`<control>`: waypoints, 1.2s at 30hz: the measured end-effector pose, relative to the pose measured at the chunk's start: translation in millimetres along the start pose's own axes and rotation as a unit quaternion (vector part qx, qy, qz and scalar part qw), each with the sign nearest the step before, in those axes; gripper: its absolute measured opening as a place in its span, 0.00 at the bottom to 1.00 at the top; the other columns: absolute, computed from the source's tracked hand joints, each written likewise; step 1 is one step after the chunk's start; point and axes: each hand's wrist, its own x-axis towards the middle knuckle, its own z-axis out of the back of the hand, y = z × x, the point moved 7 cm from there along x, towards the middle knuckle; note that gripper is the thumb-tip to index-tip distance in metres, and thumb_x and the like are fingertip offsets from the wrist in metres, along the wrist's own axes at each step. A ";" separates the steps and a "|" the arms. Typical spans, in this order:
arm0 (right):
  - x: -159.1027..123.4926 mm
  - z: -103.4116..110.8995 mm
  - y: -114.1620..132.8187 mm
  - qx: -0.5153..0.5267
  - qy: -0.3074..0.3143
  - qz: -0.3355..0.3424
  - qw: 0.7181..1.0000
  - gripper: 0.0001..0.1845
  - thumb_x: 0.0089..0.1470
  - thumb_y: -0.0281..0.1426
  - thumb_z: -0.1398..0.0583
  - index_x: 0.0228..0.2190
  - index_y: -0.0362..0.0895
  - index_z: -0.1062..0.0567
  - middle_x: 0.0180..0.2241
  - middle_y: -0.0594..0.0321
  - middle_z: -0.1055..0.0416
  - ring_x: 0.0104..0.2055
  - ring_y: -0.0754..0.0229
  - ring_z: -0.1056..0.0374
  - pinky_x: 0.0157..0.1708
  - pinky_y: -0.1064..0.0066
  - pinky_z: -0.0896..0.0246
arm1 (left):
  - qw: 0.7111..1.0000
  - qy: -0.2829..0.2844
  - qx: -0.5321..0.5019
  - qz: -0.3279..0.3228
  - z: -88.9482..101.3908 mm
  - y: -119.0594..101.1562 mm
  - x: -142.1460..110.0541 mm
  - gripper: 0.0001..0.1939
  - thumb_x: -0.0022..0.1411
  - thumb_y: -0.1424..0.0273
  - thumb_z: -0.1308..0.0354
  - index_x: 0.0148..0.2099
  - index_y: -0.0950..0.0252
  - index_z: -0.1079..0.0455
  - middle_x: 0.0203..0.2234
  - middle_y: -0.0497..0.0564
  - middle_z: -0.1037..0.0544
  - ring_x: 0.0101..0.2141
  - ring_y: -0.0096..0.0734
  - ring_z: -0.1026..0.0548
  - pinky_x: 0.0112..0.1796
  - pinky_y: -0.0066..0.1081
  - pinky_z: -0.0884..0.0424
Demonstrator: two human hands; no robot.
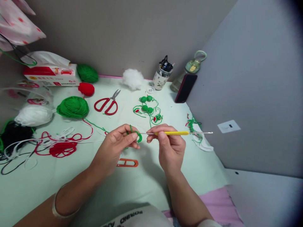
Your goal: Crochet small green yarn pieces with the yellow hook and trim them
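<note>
Between thumb and fingers, my left hand (120,143) pinches a small curved piece of green crochet (139,137), with green yarn looped over the forefinger. My right hand (170,143) grips a crochet hook (176,133) by its yellow handle. One thin metal end of the hook reaches left to the green piece; the other points right. Whether the hook's tip sits inside a stitch is too small to tell. Green yarn trails from the left hand toward a green yarn ball (73,107). Under the left hand lies an orange thread snipper (127,162), partly hidden.
Red-handled scissors (106,103) lie beyond my left hand. Small green crocheted balls (147,109) are farther ahead, near white stuffing (133,78), a pen cup (162,77) and a phone (186,88). Red yarn (63,148) tangles at left. Yarn scraps (195,126) lie by the right partition.
</note>
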 end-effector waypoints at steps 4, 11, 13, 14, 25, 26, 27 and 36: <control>-0.1 0.5 0.4 -0.003 0.005 0.004 1.000 0.08 0.64 0.30 0.40 0.37 0.47 0.19 0.34 0.62 0.24 0.30 0.64 0.27 0.30 0.68 0.31 | 1.000 0.000 0.007 0.004 0.6 1.1 1.1 0.06 0.60 0.67 0.33 0.34 0.63 0.25 0.29 0.42 0.26 0.27 0.21 0.25 0.35 0.24 0.30; -1.1 -0.4 1.5 -0.010 0.011 0.010 1.000 0.09 0.64 0.30 0.40 0.37 0.47 0.18 0.33 0.62 0.24 0.30 0.63 0.27 0.30 0.67 0.30 | 1.000 -0.003 0.003 0.007 2.1 2.5 2.1 0.06 0.60 0.67 0.33 0.33 0.63 0.25 0.29 0.42 0.26 0.27 0.21 0.25 0.34 0.24 0.30; -1.0 0.0 2.2 -0.008 0.007 0.013 1.000 0.08 0.64 0.30 0.40 0.37 0.47 0.19 0.33 0.62 0.24 0.30 0.63 0.27 0.30 0.67 0.30 | 1.000 -0.005 0.002 0.009 2.6 2.5 1.8 0.06 0.60 0.67 0.33 0.34 0.63 0.25 0.29 0.42 0.26 0.27 0.20 0.25 0.33 0.23 0.31; -0.9 0.8 2.5 -0.008 0.002 0.015 1.000 0.08 0.64 0.30 0.40 0.37 0.47 0.19 0.33 0.62 0.24 0.30 0.63 0.27 0.30 0.67 0.31 | 1.000 -0.006 0.002 0.009 2.8 2.3 1.7 0.06 0.60 0.67 0.33 0.34 0.63 0.25 0.29 0.42 0.26 0.27 0.20 0.25 0.34 0.23 0.31; -1.0 0.4 2.4 -0.021 -0.006 0.011 1.000 0.08 0.64 0.31 0.40 0.36 0.47 0.19 0.33 0.62 0.24 0.29 0.63 0.28 0.29 0.67 0.31 | 1.000 -0.007 0.006 0.003 0.7 -0.9 1.2 0.06 0.59 0.67 0.33 0.34 0.63 0.25 0.29 0.43 0.26 0.27 0.23 0.26 0.34 0.25 0.29; -1.1 0.5 2.1 -0.022 -0.007 0.009 1.000 0.09 0.64 0.31 0.40 0.36 0.47 0.19 0.33 0.61 0.24 0.29 0.63 0.28 0.29 0.67 0.31 | 1.000 -0.008 0.007 0.003 0.6 -1.0 1.2 0.07 0.59 0.67 0.33 0.33 0.63 0.25 0.29 0.43 0.26 0.27 0.23 0.26 0.34 0.26 0.29; -1.2 0.7 1.9 -0.023 -0.008 0.009 1.000 0.08 0.64 0.31 0.40 0.36 0.48 0.19 0.33 0.62 0.24 0.29 0.63 0.28 0.29 0.66 0.31 | 1.000 -0.008 0.008 0.003 0.6 -1.1 1.3 0.07 0.58 0.67 0.32 0.33 0.63 0.25 0.29 0.44 0.26 0.27 0.23 0.26 0.34 0.26 0.29; -1.1 -2.4 6.2 -0.042 0.007 0.029 0.999 0.09 0.64 0.30 0.41 0.37 0.48 0.19 0.33 0.62 0.24 0.30 0.62 0.28 0.29 0.66 0.30 | 1.000 -0.011 0.006 0.007 1.4 0.7 1.2 0.07 0.58 0.67 0.32 0.34 0.63 0.25 0.29 0.43 0.26 0.26 0.23 0.26 0.33 0.26 0.30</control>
